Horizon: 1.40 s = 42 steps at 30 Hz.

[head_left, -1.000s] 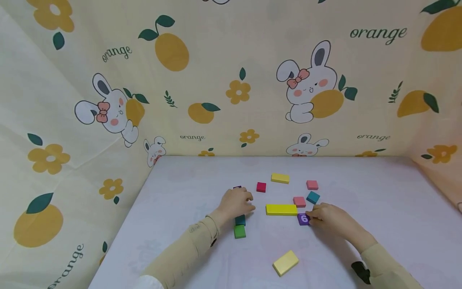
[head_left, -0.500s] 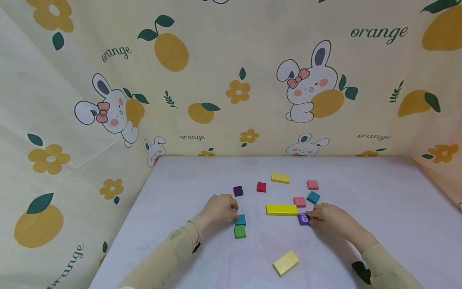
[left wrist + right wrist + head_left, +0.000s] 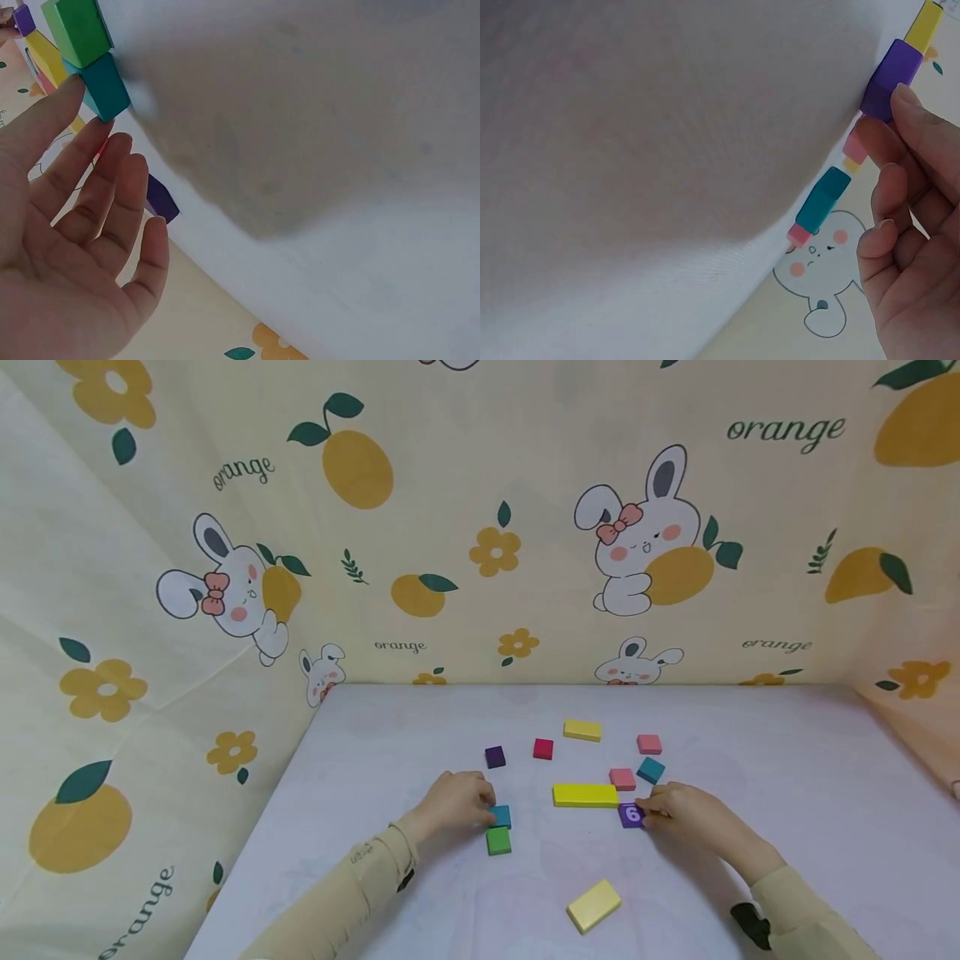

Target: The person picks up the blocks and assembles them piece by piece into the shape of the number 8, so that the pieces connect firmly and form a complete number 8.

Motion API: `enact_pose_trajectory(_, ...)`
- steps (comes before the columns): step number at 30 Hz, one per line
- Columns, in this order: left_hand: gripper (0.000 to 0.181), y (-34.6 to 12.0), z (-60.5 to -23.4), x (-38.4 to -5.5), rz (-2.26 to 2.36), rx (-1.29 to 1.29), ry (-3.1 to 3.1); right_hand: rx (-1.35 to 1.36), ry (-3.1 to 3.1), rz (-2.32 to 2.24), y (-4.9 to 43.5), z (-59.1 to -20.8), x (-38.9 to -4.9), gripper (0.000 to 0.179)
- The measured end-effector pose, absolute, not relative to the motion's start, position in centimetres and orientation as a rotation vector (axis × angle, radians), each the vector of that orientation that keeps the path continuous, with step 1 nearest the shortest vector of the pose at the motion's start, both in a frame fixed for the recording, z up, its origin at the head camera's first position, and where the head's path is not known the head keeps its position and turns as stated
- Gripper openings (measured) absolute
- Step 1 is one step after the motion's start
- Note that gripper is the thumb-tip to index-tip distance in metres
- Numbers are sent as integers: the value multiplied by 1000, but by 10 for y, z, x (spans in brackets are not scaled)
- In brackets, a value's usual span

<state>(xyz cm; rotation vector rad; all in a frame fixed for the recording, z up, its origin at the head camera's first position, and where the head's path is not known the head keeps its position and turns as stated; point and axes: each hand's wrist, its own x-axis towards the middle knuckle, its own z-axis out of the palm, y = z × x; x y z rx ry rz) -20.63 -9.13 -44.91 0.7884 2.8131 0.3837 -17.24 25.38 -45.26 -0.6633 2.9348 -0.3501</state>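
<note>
Thumb and forefinger of my left hand (image 3: 455,802) pinch a teal block (image 3: 500,816) at its edges; in the left wrist view the thumb lies on one corner of the teal block (image 3: 105,88) and the forefinger on another. A green block (image 3: 498,841) touches it on the near side. My right hand (image 3: 693,817) holds a purple block (image 3: 631,816) marked with a 6 between thumb and forefinger. That block adjoins the right end of a long yellow block (image 3: 585,795). In the right wrist view, the other fingers of the right hand (image 3: 922,240) are loosely curled.
Behind the yellow bar lie pink blocks (image 3: 622,779), another teal block (image 3: 651,769), a red block (image 3: 543,749) and a yellow block (image 3: 582,731). A dark purple block (image 3: 495,757) sits beyond the left hand. A pale yellow block (image 3: 593,906) lies nearest the person on the white tabletop (image 3: 405,902).
My left hand has drawn back leftward, uncovering the dark purple block, and its fingertips have come down to the teal block. My right hand and the purple block have stayed put.
</note>
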Motion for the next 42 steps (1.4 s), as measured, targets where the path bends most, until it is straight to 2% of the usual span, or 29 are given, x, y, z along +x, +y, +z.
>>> enact_pose_trajectory(12, 15, -89, -448, -206, 307, 858, 2858, -661, 2932, -361, 255, -454, -172, 24)
enact_pose_trajectory(26, 23, -91, -453, -207, 255, 906, 2844, -628, 2904, -380, 253, -453, -172, 25)
enact_pose_trajectory(42, 22, -66, -449, -226, 232, 870, 2894, -639, 2916, -357, 253, -452, -172, 26)
